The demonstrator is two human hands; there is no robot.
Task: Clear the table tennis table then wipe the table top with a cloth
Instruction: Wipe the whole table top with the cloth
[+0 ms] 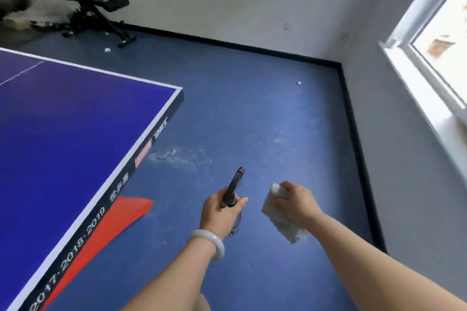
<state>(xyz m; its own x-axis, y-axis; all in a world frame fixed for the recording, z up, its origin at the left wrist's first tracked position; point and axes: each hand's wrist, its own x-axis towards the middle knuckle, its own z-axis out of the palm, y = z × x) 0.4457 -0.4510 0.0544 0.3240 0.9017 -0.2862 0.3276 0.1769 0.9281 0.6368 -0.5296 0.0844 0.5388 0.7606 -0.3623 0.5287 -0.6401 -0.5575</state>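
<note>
Right hand (297, 203) grips cloth (285, 228), hanging below its fingers; left hand (219, 214) clasps dark slim object (233, 184); table top (75, 121) off left.

Left hand (222, 212) grips a dark handle (232, 188), apparently; right hand (297, 203) clutches a cloth (278, 212)

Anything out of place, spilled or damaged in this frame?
Yes: one white ball lies loose on the floor near the wall corner, a second ball sits by the bench, and a whitish smear marks the floor beside the table.
</note>
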